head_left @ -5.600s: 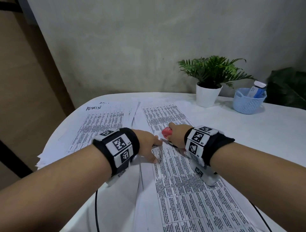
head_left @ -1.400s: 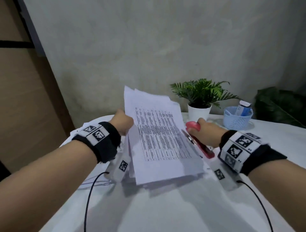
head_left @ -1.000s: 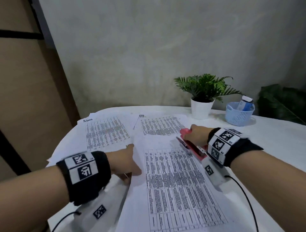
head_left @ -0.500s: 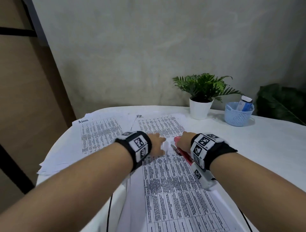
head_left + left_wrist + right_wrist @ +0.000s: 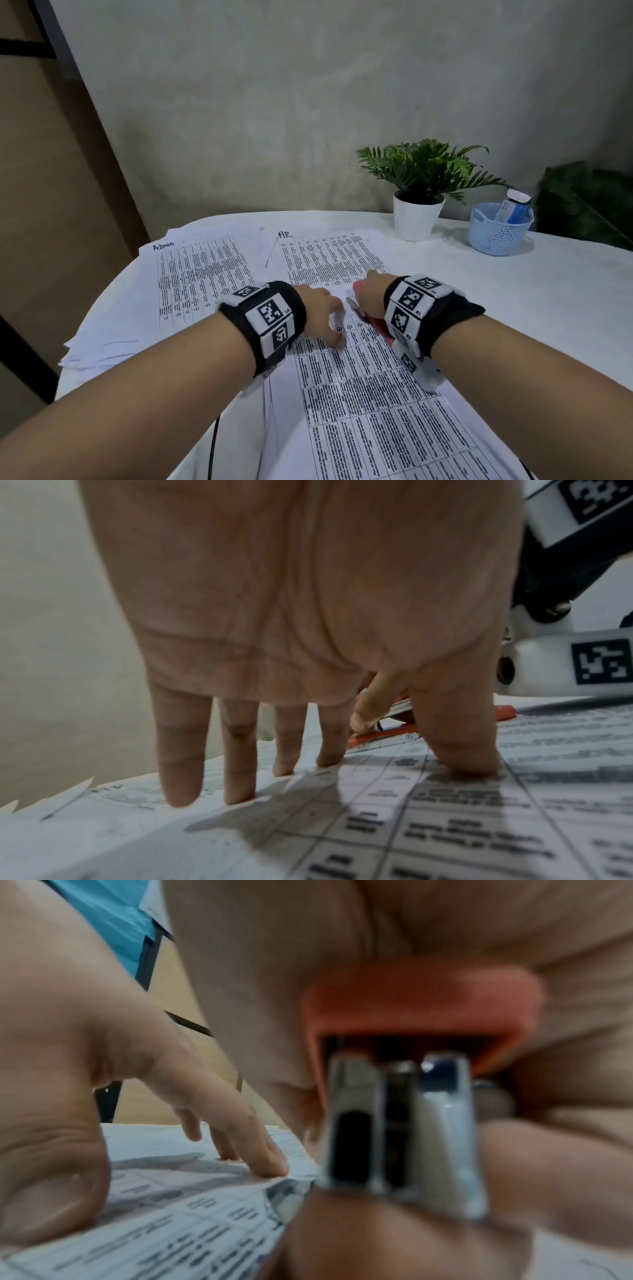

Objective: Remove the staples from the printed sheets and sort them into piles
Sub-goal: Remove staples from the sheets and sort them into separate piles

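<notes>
A printed sheet stack (image 5: 376,394) lies flat on the table in front of me. My left hand (image 5: 322,317) presses its top edge with straight fingers (image 5: 240,764), thumb down on the print. My right hand (image 5: 373,294) grips a red stapler (image 5: 371,323) just right of the left hand, its metal tip at the stack's top corner. In the right wrist view the stapler (image 5: 404,1118) fills the frame, blurred, with the paper corner beneath it. No staple can be made out. Further back lie a pile marked Admin (image 5: 198,274) and a pile marked HR (image 5: 329,257).
A white-potted plant (image 5: 416,219) and a blue basket (image 5: 500,229) holding a bottle stand at the back right. The white table (image 5: 531,291) curves away on the left, where the Admin pile overhangs the edge. A cable (image 5: 212,445) hangs at the near edge.
The stack that my left hand held up has been laid flat. The left hand moved from the lower left to the stack's top edge, and the right hand brought the stapler beside it.
</notes>
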The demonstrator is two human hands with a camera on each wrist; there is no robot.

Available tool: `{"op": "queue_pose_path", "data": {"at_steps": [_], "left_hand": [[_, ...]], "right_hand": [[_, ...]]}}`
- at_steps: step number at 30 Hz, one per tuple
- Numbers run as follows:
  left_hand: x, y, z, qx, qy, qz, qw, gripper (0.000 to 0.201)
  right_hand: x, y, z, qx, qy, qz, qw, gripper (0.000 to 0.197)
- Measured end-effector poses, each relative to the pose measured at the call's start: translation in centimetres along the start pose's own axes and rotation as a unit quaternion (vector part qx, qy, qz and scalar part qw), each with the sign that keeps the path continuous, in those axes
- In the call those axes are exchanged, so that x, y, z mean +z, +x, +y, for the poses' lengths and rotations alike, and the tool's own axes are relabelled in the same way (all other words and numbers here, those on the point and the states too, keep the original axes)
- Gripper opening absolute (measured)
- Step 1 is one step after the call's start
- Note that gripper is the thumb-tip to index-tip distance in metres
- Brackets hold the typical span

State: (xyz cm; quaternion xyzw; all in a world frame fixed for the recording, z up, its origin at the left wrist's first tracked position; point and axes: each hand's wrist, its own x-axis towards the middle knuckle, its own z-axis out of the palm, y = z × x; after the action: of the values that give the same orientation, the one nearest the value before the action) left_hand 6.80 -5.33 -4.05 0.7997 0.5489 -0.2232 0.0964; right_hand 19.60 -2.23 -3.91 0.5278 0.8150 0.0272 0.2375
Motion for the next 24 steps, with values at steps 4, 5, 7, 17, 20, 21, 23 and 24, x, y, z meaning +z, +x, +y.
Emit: {"op": "queue_pose_path", "data": {"at_steps": [4, 5, 7, 17, 20, 21, 23, 24], "left_hand": [[-0.4, -0.2, 0.1, -0.004, -0.033, 0.003, 0.999, 0.063], [-0.6, -0.3, 0.1, -0.007, -0.039, 0.002, 0.999, 0.065], [-0.8, -0.5, 0.3, -0.013, -0.044, -0.002, 0.999, 0.067], [-1.5, -0.9, 0.8, -0.016, -0.010, -0.026, 0.999, 0.082], [-1.5, -0.7, 0.8, -0.019, -0.011, -0.028, 0.999, 0.078], [-1.5, -0.7, 0.8, -0.019, -0.009, -0.028, 0.999, 0.077], [-1.4, -0.6, 0.8, -0.017, -0.005, -0.030, 0.999, 0.078], [-1.4, -0.6, 0.8, -0.014, 0.000, -0.032, 0.999, 0.078]], "right_hand": [[0.6, 0.7, -0.3, -0.004, -0.048, 0.007, 0.999, 0.030], [0.7, 1.1, -0.4, -0.004, -0.048, 0.010, 0.999, 0.028], [0.9, 1.6, -0.5, 0.002, -0.039, 0.013, 0.999, 0.026], [0.1, 0.3, 1.5, -0.005, 0.099, 0.036, 0.994, 0.036], [0.3, 0.7, 1.1, -0.004, 0.074, 0.033, 0.997, 0.037], [0.4, 0.9, 0.9, -0.003, 0.059, 0.027, 0.998, 0.038], [0.5, 1.4, 0.5, 0.000, 0.040, 0.021, 0.999, 0.039], [0.5, 1.3, 0.4, -0.002, 0.035, 0.018, 0.999, 0.039]]}}
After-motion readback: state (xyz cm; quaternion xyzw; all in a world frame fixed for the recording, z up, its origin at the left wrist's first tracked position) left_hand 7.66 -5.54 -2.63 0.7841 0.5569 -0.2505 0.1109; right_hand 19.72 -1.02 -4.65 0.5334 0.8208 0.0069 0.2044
